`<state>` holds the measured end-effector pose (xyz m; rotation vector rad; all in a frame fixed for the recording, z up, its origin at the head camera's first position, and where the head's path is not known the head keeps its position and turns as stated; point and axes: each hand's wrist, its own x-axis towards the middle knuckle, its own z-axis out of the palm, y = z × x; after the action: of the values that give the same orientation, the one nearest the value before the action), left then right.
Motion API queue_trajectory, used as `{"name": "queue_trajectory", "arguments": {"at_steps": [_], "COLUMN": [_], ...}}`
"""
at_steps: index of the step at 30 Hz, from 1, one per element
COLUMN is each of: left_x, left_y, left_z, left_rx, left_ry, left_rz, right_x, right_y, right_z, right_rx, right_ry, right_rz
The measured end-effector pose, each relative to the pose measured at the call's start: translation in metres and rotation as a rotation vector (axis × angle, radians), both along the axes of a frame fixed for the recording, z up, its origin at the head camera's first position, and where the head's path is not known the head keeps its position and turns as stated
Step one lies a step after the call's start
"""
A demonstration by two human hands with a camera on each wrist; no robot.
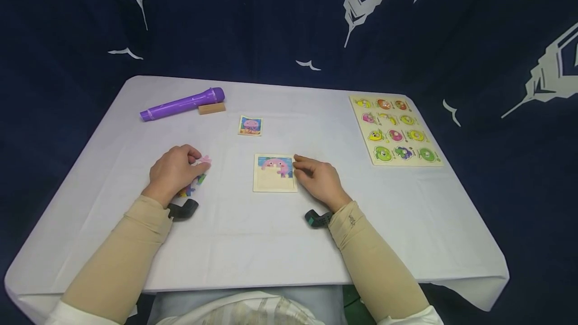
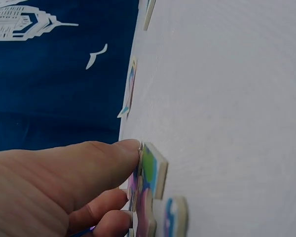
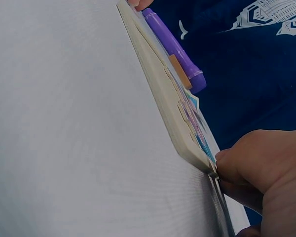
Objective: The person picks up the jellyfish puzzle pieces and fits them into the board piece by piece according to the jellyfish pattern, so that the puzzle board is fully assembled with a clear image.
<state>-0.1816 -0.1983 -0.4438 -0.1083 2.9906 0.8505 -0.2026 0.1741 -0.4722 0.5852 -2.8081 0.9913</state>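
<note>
In the head view my left hand is over a small group of jigsaw pieces, its thumb and forefinger closed about a pink piece. From the left wrist, the thumb lies against the pieces, with a green and blue piece by its tip; the other fingers are partly hidden. A square wooden puzzle board lies at the middle, its upper part filled with a pink sea creature on blue. My right hand holds the board's right edge with thumb and fingers, close to its corner.
Behind the board lies a small picture card. A purple microphone rests beside a brown wooden block at the back left. A fruit puzzle board lies at the right. A white cloth covers the table.
</note>
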Motion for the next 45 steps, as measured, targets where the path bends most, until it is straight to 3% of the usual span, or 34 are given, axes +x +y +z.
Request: {"name": "queue_trajectory", "arguments": {"at_steps": [9,23,32,38,45], "left_x": [-0.001,-0.002,-0.001,-0.001,-0.002], "left_y": [0.001,0.003,0.007,0.009,0.014], "left_z": [0.001,-0.002,-0.001,0.000,-0.005], "left_rx": [0.008,0.027,0.060,0.137,0.275], "left_ry": [0.010,0.078,0.173,0.156,0.145], "left_rz": [-0.009,-0.049,-0.033,-0.022,-0.065], "right_x": [0.000,0.001,0.001,0.000,0.000], "right_y": [0.001,0.000,0.000,0.000,0.001], "right_z": [0.000,0.001,0.002,0.001,-0.001], "right_rx": [0.000,0.002,-0.004,-0.003,0.004], "right_ry": [-0.002,0.002,0.006,0.015,0.010], "right_rz": [-0.001,0.002,0.005,0.007,0.004]}}
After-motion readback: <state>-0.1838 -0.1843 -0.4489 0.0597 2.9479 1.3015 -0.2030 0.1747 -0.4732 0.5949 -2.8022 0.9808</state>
